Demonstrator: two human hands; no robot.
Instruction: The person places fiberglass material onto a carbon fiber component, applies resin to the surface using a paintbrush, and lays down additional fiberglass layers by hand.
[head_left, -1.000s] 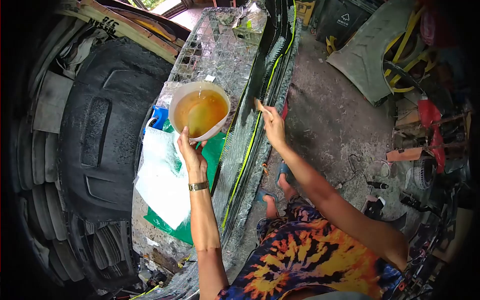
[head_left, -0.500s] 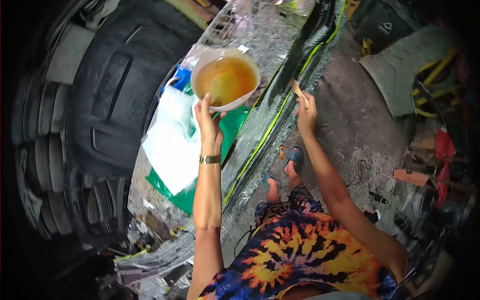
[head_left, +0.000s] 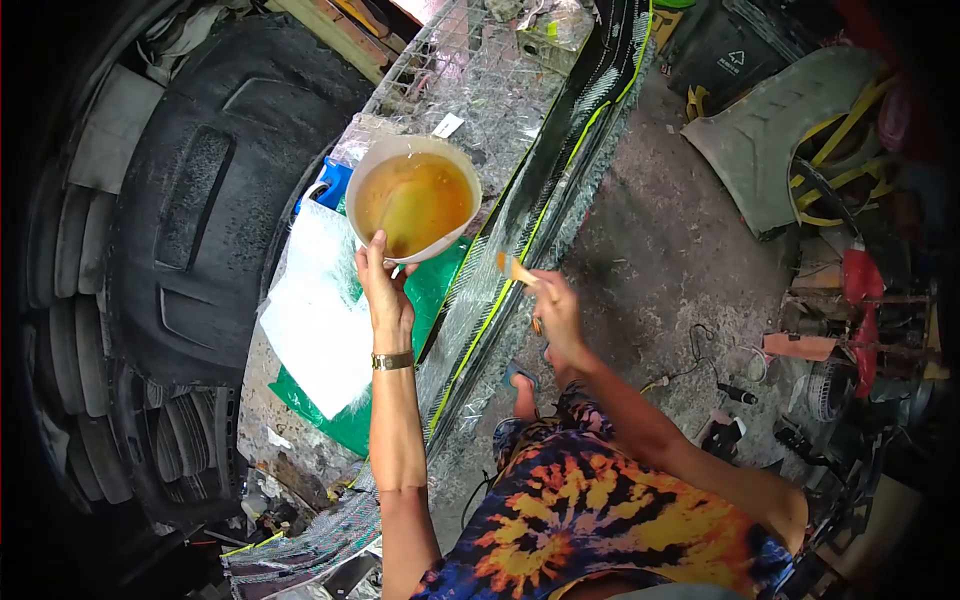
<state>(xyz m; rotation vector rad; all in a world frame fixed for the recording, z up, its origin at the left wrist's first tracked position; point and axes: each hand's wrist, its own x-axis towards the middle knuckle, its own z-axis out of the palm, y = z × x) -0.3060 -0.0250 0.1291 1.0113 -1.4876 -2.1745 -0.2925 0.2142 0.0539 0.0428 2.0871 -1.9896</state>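
Observation:
My left hand (head_left: 385, 290) grips the near rim of a whitish tub (head_left: 462, 160) that holds amber liquid (head_left: 430, 200). In my right hand (head_left: 558, 312) is a brush (head_left: 518, 270) with a pale handle, its bristles pointing left over the long strip. That strip of dark woven fabric (head_left: 520, 190) has a yellow-green line along it and runs diagonally on the bench edge. Between the tub and the strip lies green sheeting (head_left: 432, 290). A white sheet (head_left: 315, 310) is spread left of my left wrist.
A blue object (head_left: 330, 183) sits left of the tub. Beyond the bench at left stands a large black panel (head_left: 200, 190). To the right are a grey fender-like panel (head_left: 765, 130), a dark bin (head_left: 725, 55), a cable and tools on the floor.
The view has swung and shifted back. The brush has moved off the strip's upper part and is now nearer to me along it. My left hand still holds the tub.

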